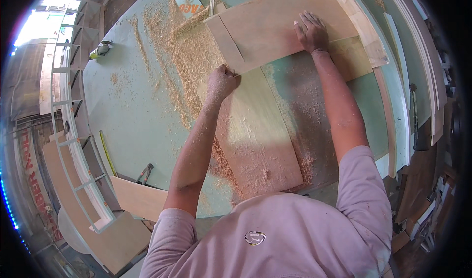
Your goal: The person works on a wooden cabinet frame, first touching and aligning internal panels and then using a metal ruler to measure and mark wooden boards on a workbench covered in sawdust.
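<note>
My left hand point(222, 81) is closed in a fist at the near edge of a tan plywood panel point(275, 27); I cannot tell what it grips. My right hand point(310, 31) lies flat, fingers spread, pressing on the same panel. That panel rests over a longer plywood board point(260, 140) that runs toward me on a pale green workbench point(128, 116). Sawdust point(187, 57) covers the bench to the left of the panel and lies on the long board.
A green power tool point(101, 49) sits at the bench's far left edge. A yellow tape measure strip point(107, 152) and pliers point(145, 172) lie near the left front edge. Wood strips point(391, 120) line the right side. A white shelf frame point(73, 130) stands left.
</note>
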A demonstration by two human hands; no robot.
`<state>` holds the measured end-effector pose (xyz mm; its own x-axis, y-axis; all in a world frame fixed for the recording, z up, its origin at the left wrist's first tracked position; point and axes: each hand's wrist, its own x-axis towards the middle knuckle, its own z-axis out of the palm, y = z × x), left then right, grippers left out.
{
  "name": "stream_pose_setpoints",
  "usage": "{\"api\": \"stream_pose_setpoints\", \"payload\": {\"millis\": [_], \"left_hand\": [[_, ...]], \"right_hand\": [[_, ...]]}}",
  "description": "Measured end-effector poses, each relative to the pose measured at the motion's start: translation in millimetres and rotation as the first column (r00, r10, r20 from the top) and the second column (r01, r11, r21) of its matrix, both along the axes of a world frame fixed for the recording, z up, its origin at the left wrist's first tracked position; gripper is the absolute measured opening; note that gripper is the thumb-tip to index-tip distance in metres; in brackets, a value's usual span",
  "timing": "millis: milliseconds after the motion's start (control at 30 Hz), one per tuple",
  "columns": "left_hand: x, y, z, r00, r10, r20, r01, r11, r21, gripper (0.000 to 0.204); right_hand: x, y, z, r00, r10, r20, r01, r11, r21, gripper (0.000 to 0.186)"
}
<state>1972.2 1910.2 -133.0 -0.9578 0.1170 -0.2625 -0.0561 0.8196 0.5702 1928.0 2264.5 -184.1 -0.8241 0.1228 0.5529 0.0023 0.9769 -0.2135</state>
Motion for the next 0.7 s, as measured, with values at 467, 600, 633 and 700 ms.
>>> {"api": "stream_pose_setpoints", "payload": {"millis": [467, 600, 633, 700], "left_hand": [[-5, 2, -1, 0.999, -0.006, -0.036, 0.006, 1.000, 0.000, 0.032], [-6, 1, 1, 0.999, 0.003, -0.033, -0.003, 1.000, 0.020, 0.031], [-7, 2, 1, 0.999, 0.004, -0.045, -0.003, 1.000, 0.016, 0.031], [-8, 3, 2, 0.999, 0.016, -0.030, -0.016, 1.000, 0.005, 0.031]], "right_hand": [[-6, 1, -2, 1.000, -0.006, 0.006, 0.006, 1.000, -0.002, 0.052], [-11, -1, -3, 1.000, -0.007, 0.002, 0.007, 1.000, 0.004, 0.051], [-12, 0, -4, 1.000, -0.009, -0.001, 0.009, 1.000, 0.001, 0.052], [-14, 2, -7, 1.000, -0.009, -0.005, 0.009, 1.000, -0.013, 0.052]]}}
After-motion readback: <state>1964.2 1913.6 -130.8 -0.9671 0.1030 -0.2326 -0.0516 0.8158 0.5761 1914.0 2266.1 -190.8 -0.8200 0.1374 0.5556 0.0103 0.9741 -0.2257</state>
